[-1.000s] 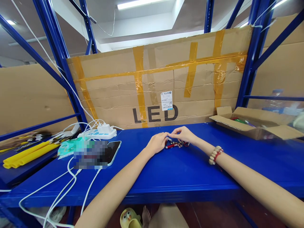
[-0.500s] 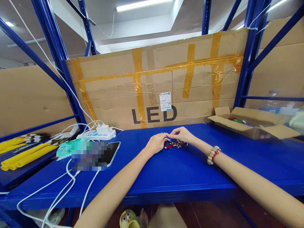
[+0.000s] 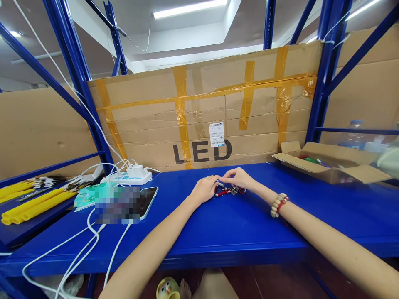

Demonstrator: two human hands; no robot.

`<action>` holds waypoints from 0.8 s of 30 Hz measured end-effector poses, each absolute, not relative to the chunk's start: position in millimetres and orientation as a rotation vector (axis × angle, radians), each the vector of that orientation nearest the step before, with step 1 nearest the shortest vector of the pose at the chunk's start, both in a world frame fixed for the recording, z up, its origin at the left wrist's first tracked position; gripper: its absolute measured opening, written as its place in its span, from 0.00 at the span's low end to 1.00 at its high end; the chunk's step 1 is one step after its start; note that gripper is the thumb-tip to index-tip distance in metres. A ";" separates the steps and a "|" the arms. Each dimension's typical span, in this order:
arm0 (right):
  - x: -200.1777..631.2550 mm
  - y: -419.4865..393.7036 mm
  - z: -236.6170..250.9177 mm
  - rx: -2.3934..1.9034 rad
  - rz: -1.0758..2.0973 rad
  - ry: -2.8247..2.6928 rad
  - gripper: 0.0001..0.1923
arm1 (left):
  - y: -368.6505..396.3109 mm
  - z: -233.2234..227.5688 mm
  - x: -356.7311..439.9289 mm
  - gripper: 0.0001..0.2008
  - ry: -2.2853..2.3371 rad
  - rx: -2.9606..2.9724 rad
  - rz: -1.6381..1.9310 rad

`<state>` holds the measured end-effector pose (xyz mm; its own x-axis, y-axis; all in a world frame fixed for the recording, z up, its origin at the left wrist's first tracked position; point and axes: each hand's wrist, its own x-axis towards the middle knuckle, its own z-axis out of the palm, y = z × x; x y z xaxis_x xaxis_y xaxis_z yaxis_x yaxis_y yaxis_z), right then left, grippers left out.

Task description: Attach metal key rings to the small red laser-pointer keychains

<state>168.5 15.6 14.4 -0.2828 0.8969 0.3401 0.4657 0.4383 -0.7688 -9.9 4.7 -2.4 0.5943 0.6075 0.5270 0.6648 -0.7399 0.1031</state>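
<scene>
Head view: I am pinching a small silver piece (image 3: 221, 183) between my left hand (image 3: 205, 189) and right hand (image 3: 240, 177), fingers curled nearly closed, resting on the blue shelf (image 3: 237, 228) for steadiness; red keychain lights (image 3: 229, 191) are lying just at six o'clock beneath them.

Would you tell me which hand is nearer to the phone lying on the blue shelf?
Left. The left hand lies just right of the phone; the right hand is farther right, beyond it.

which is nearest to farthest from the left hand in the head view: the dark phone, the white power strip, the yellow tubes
From the left hand:
1. Dark phone, just to its left on the blue shelf.
2. White power strip, farther left, toward the back.
3. Yellow tubes, far left on the neighbouring shelf.
</scene>
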 end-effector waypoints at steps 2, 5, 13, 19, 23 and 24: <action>168.5 16.1 14.3 -1.136 0.719 -1.904 0.24 | 4.8 -2.5 -9.9 0.12 -1.073 -2.709 -0.837; 168.4 16.5 14.3 -1.132 0.729 -1.897 0.23 | 4.0 -1.9 -9.8 0.12 -1.063 -2.714 -0.825; 167.6 13.7 15.1 -1.163 0.715 -1.902 0.23 | 3.8 -1.7 -10.4 0.12 -1.058 -2.710 -0.810; 166.5 13.9 14.7 -1.172 0.709 -1.901 0.24 | 2.5 -0.3 -9.7 0.11 -1.082 -2.716 -0.802; 167.1 15.0 13.6 -1.173 0.717 -1.902 0.24 | 1.9 0.4 -9.1 0.11 -1.081 -2.721 -0.806; 167.4 15.5 13.2 -1.172 0.715 -1.906 0.24 | 1.9 0.3 -9.1 0.11 -1.077 -2.721 -0.806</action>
